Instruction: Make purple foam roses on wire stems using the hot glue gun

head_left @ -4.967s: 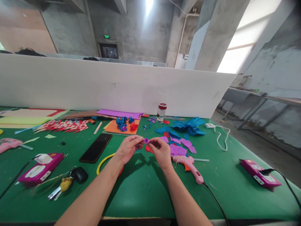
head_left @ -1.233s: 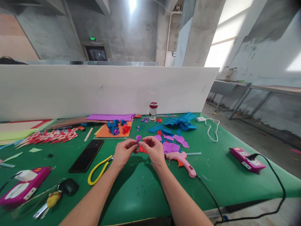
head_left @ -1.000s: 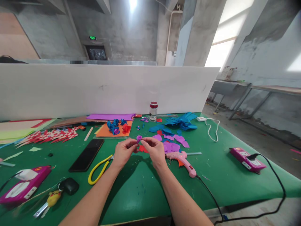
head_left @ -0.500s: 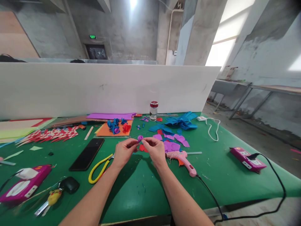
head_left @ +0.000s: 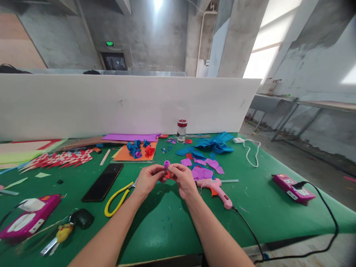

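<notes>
A small purple paper flower point(head_left: 166, 164) stands up between the fingertips of both hands, above the green table. My left hand point(head_left: 150, 178) is closed, pinching it low on the left side. From the right, my right hand point(head_left: 180, 177) pinches it too, thumb and fingers pressed together; the flower's base is hidden by fingers. Red paper pieces point(head_left: 167, 174) show just behind the fingertips. Right of my right hand lie purple paper petals point(head_left: 202, 172) and a pink glue gun point(head_left: 215, 186) with a clear stick in its back. Yellow-handled scissors point(head_left: 118, 198) lie beside my left wrist.
Finished paper flowers point(head_left: 135, 149) rest on an orange sheet point(head_left: 122, 153). A black phone point(head_left: 102, 182), keys with a charm point(head_left: 64, 233) and a magenta power strip point(head_left: 30, 217) lie left. Blue crepe paper point(head_left: 218, 142) and a glass jar point(head_left: 181, 131) stand before the white board point(head_left: 125, 104).
The purple flower has tilted more upright and moved slightly right. Both hands have shifted a little, with the fingertips closer together around its base.
</notes>
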### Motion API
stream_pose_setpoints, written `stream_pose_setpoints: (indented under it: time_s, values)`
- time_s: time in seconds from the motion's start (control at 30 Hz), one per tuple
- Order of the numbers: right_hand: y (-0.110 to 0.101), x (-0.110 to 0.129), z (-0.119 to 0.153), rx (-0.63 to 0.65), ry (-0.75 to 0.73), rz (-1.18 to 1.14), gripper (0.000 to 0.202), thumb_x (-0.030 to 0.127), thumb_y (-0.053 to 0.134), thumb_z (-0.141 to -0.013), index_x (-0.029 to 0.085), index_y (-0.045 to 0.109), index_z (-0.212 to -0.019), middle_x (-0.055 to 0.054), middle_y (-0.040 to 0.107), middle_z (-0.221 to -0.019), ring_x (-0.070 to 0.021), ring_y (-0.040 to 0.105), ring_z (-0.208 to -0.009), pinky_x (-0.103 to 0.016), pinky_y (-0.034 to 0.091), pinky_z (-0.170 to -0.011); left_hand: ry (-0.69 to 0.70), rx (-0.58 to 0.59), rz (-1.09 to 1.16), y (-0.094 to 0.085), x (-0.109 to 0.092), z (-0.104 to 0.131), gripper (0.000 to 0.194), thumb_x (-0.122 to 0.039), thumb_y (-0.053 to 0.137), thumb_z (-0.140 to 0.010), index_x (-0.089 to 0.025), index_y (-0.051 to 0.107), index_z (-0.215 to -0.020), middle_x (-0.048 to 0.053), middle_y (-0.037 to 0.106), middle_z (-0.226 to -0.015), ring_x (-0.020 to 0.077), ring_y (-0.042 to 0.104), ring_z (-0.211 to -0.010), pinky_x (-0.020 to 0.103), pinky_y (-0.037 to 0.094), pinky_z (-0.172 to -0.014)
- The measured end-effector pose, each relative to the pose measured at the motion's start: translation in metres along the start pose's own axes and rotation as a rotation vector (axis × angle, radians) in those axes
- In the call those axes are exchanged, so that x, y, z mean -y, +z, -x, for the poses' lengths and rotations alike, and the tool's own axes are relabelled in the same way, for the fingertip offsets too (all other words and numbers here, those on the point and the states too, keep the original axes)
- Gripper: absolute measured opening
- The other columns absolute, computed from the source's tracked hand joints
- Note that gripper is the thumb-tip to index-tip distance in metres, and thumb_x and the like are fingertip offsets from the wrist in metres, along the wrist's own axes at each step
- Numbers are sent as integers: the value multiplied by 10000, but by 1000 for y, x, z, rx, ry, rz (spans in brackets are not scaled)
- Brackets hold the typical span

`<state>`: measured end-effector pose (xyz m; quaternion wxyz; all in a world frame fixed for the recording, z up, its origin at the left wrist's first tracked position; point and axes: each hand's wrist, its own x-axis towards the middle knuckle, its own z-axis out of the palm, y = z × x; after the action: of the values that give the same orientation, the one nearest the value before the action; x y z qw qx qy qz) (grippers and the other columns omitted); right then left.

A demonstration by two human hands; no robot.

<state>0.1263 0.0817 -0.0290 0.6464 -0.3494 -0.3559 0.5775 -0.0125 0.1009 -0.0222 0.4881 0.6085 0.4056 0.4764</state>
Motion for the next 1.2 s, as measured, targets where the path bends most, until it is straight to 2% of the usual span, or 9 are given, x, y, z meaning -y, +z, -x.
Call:
stream_pose_setpoints:
  time_s: [0.13, 0.3, 0.5, 0.67, 0.93, 1.03, 1.2]
  values:
    - [-1, 0, 0, 74, 82, -124, 174, 306, 773, -583, 167, 690, -648, 34, 593, -544, -88, 496, -502, -226, 428, -550, 10, 3, 31, 1, 0, 0, 174, -304, 759, -659, -182, 723, -778, 22, 722, -684, 150, 625, -540, 264, 514, -565]
    - [-2, 1, 1, 86, 69, -106, 182, 299, 783, -595, 173, 685, -684, 41, 590, -565, -85, 498, -515, -218, 422, -557, 58, -37, -40, 0, -2, 0, 148, -282, 747, -657, -184, 731, -766, 11, 695, -619, 156, 621, -543, 257, 505, -565]
    - [0, 6, 2, 110, 35, -182, 187, 366, 740, -682, 182, 711, -703, 27, 628, -650, -78, 479, -509, -222, 398, -540, 122, -62, -140, -2, 0, 0, 87, -233, 691, -696, -197, 733, -763, 1, 683, -589, 152, 617, -546, 238, 490, -568]
    - [-1, 2, 1, 46, 31, -132, 238, 376, 798, -625, 179, 744, -749, 42, 569, -518, -89, 464, -499, -231, 377, -531, 168, -56, -253, -4, 2, 0, 95, -220, 660, -722, -198, 733, -779, -6, 680, -582, 144, 617, -550, 225, 485, -577]
    - [-1, -3, -2, -15, -21, -34, 241, 373, 810, -609, 158, 752, -702, 32, 570, -492, -76, 452, -486, -220, 329, -501, 178, -65, -274, -7, 7, -2, 123, -180, 622, -721, -189, 725, -788, -17, 690, -607, 134, 639, -568, 206, 500, -577]
    - [0, -2, -1, -5, 14, -61, 222, 354, 816, -599, 156, 734, -658, 35, 556, -487, -76, 457, -493, -215, 352, -515, 192, -57, -238, -8, 11, -3, 140, -158, 615, -719, -196, 728, -792, -15, 709, -644, 139, 662, -595, 212, 518, -607]
    - [0, -1, 0, 106, 148, -209, 204, 317, 819, -590, 149, 712, -635, 31, 564, -543, -64, 452, -517, -194, 391, -547, 238, -40, -195, -9, 14, -5, 102, -187, 648, -730, -197, 735, -781, -8, 726, -681, 145, 678, -649, 217, 527, -660]
